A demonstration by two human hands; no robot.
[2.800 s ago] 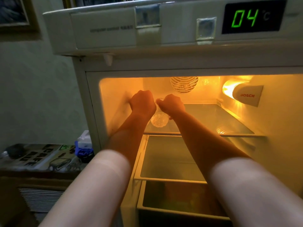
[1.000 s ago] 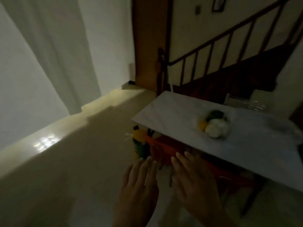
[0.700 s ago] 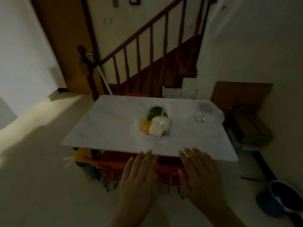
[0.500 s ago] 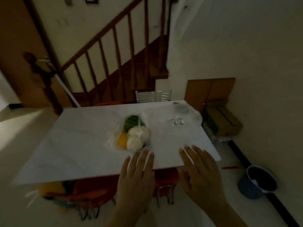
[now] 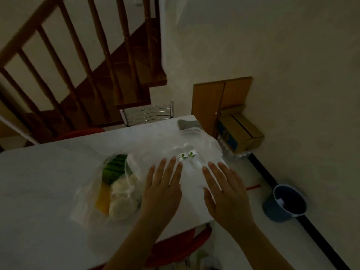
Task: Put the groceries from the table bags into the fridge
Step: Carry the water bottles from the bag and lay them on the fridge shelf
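left hand [image 5: 162, 193] flat, fingers straight, empty | right hand [image 5: 227, 195] same | bottles [image 5: 187, 155] in clear bag between fingertips | produce bag [image 5: 115, 190] just left (table [image 5: 39, 182], dim)

A clear bag [image 5: 109, 189] of green, yellow and white produce lies left of the left hand [image 5: 162, 189]; another bag [image 5: 196, 152], two white-capped items inside, lies beyond both hands' fingertips.

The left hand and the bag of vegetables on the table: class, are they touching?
Cannot tell. In the head view the left hand overlaps the right edge of the bag of vegetables, but height above it is not shown.
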